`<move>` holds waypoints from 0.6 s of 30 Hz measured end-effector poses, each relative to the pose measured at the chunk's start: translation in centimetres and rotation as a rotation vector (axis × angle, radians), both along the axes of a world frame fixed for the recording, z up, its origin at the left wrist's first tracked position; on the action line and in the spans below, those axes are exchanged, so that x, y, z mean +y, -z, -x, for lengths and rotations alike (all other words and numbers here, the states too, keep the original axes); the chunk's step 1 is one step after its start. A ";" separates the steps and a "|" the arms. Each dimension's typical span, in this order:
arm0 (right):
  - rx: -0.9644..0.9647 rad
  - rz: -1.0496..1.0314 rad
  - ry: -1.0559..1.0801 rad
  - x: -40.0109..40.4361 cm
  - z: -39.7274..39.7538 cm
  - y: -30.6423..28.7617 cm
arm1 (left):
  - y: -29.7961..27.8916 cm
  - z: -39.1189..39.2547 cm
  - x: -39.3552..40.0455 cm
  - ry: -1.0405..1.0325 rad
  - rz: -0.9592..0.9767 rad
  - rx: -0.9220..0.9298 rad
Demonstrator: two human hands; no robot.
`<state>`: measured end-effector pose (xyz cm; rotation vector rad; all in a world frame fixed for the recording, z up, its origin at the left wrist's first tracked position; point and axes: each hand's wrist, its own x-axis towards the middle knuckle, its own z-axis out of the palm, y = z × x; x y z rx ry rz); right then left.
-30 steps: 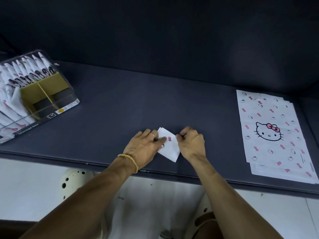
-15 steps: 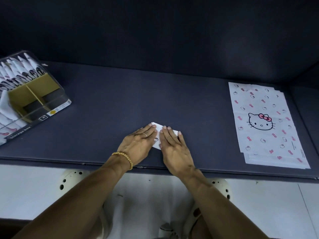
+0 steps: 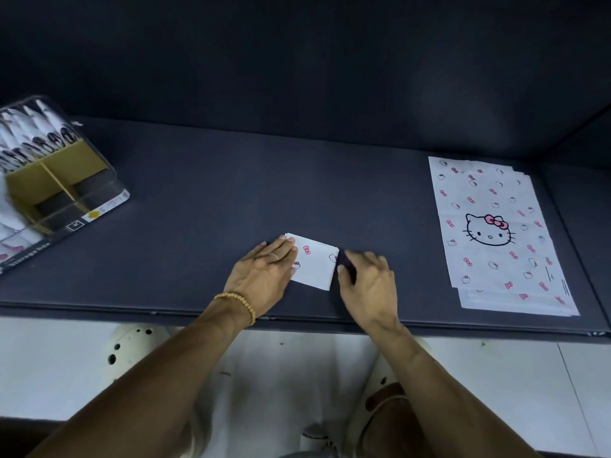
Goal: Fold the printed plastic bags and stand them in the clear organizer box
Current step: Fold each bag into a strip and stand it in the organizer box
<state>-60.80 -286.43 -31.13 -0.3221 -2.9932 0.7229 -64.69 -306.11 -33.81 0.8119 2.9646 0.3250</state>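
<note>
- Your left hand (image 3: 264, 272) lies flat, fingers straight, pressing the left edge of the folded bag (image 3: 314, 264) onto the dark surface (image 3: 198, 209).
- To its far left, the clear organizer box (image 3: 59, 180) stands on the surface, with folded bags (image 3: 29, 143) upright in its rear compartment.
- The folded bag sits near the front edge, between your hands.
- Your right hand (image 3: 367, 279) rests just beside its right edge, fingers loosely spread, holding nothing.
- Far right, the stack of flat printed bags (image 3: 496, 233) lies well apart.

organizer box (image 3: 62, 193): cut off left | right hand (image 3: 367, 285): fingers motion-blurred
</note>
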 end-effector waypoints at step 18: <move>-0.360 0.617 -0.043 -1.8 3.8 -2.9 | -4.7 2.1 -1.0 -0.321 -0.494 -0.324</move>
